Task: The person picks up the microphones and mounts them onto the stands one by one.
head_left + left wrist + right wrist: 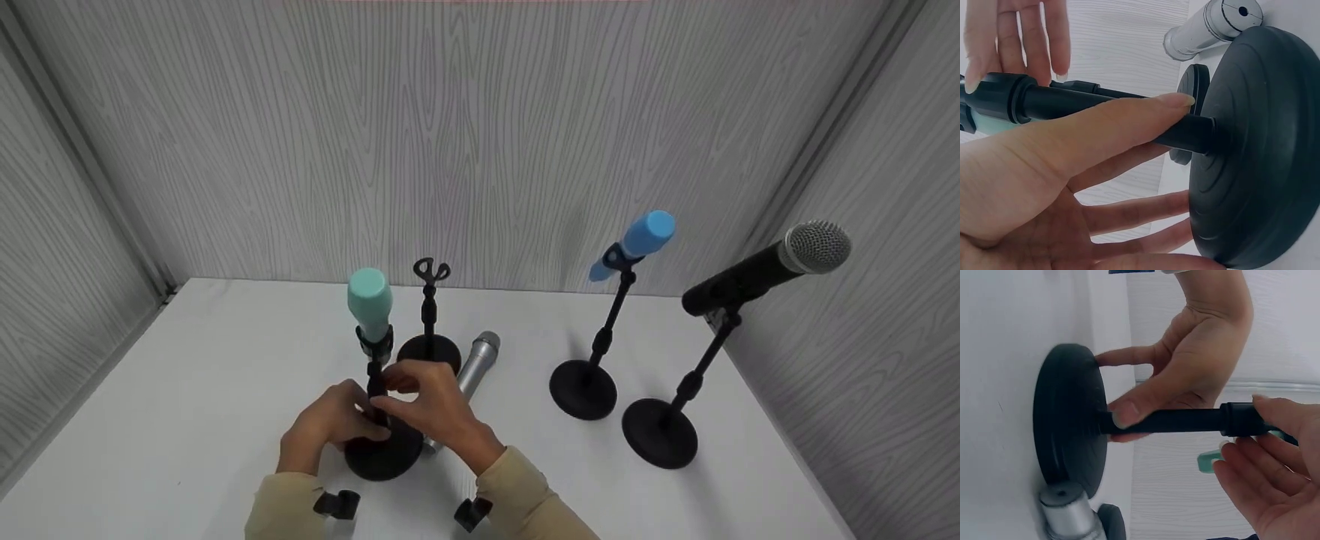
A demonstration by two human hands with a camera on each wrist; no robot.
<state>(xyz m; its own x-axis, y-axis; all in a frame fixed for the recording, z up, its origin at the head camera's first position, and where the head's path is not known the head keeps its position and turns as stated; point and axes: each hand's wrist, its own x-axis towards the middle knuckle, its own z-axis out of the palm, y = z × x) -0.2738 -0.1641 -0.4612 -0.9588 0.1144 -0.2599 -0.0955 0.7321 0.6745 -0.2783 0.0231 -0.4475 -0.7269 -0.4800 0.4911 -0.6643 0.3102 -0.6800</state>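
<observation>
A small black desk microphone stand (382, 459) stands upright at the front left, with a mint-green microphone (370, 300) in its clip. Low on the pole (1203, 135), just above the round base, my left hand (330, 416) grips it between thumb and fingers. Its other fingertips reach the base (1067, 416). Higher up, my right hand (439, 401) pinches the black collar (1240, 419) of the same pole with thumb and fingers. Lying to the right of the base is a silver microphone (480, 360), partly hidden behind the right hand in the head view.
Behind it stands another stand with a bare clip (430, 271). Farther right are a stand holding a blue microphone (646, 234) and one holding a black microphone with a silver mesh head (814, 247). Grey wood-grain panels (465, 135) wall the white table (187, 390).
</observation>
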